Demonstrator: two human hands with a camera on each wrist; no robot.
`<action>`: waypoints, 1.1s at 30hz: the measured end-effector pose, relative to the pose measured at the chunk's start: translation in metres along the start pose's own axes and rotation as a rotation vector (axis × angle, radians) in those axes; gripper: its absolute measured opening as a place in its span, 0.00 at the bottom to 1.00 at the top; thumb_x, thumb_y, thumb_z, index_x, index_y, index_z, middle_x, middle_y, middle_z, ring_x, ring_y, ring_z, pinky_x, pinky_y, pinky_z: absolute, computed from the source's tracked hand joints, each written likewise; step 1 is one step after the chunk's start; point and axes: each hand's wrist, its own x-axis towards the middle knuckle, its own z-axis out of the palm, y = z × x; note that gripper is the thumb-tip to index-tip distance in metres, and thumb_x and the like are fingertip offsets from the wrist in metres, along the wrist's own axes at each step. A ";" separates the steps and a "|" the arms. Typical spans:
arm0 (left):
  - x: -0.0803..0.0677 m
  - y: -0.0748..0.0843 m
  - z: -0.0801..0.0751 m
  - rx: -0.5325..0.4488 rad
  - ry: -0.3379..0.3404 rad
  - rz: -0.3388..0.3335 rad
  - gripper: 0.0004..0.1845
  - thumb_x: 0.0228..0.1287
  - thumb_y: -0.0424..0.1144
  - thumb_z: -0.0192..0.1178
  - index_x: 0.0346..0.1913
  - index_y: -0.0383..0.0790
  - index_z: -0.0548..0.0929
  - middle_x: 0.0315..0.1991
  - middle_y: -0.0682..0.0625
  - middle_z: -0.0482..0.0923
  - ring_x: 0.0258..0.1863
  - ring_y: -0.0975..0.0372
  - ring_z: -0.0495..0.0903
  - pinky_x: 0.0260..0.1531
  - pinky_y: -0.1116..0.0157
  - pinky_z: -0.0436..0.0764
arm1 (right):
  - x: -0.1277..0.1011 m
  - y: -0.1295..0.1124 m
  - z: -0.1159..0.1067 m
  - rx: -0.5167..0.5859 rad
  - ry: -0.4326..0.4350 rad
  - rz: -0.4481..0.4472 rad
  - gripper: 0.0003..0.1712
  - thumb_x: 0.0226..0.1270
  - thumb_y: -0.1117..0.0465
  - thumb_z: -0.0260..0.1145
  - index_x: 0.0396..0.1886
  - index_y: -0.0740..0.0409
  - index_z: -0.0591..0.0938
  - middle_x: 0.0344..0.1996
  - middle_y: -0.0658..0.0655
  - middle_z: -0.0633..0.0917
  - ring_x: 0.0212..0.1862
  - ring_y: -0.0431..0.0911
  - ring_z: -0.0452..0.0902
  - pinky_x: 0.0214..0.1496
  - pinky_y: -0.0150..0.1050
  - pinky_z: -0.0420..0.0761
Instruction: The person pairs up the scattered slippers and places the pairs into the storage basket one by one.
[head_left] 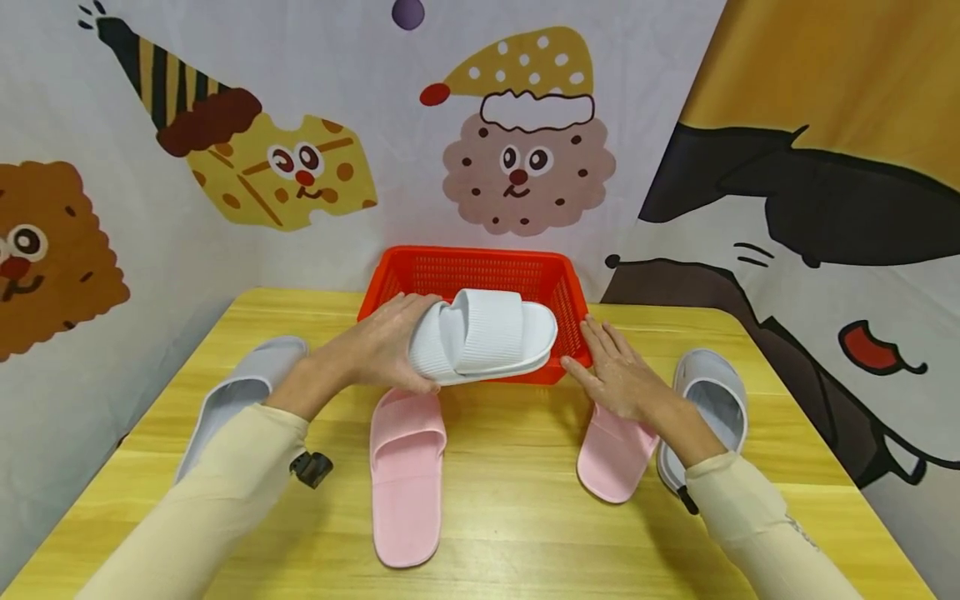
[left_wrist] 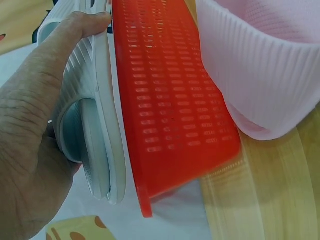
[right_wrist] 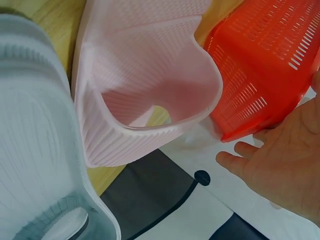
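Cream sleeves [head_left: 198, 496] sit nearest; left hand [head_left: 381, 343] grips white slippers [head_left: 491, 333] over red basket [head_left: 480, 268], right hand [head_left: 621, 373] straight-fingered at its side

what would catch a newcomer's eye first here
Probably the bright red perforated plastic basket at the back of the wood-grain table, with a pair of white ribbed-strap slippers held over it by the left hand. Next come two pink ribbed-strap slippers on the table, the one on the right partly hidden by the right hand. On the backdrop, a yellow cartoon cheese wedge stands out at left.
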 end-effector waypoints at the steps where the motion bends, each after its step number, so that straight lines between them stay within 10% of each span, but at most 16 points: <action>1: 0.000 -0.001 0.000 -0.003 -0.001 -0.007 0.55 0.39 0.53 0.79 0.71 0.34 0.64 0.63 0.43 0.71 0.61 0.51 0.69 0.73 0.48 0.54 | 0.000 0.000 0.000 -0.001 -0.005 0.002 0.50 0.79 0.33 0.42 0.81 0.69 0.47 0.80 0.66 0.45 0.78 0.66 0.36 0.75 0.64 0.42; 29: 0.017 -0.019 -0.005 -0.040 0.010 -0.063 0.57 0.38 0.52 0.81 0.69 0.30 0.63 0.60 0.39 0.71 0.59 0.49 0.70 0.73 0.44 0.52 | 0.000 0.004 0.002 0.031 -0.024 0.018 0.51 0.78 0.31 0.41 0.82 0.65 0.44 0.81 0.62 0.42 0.78 0.68 0.38 0.75 0.65 0.43; 33: 0.021 -0.020 -0.008 -0.049 0.031 -0.069 0.56 0.37 0.52 0.81 0.69 0.31 0.64 0.60 0.40 0.71 0.57 0.51 0.70 0.66 0.47 0.66 | 0.000 0.004 0.002 0.036 -0.015 0.015 0.51 0.78 0.32 0.41 0.82 0.65 0.44 0.81 0.62 0.42 0.77 0.68 0.39 0.74 0.67 0.44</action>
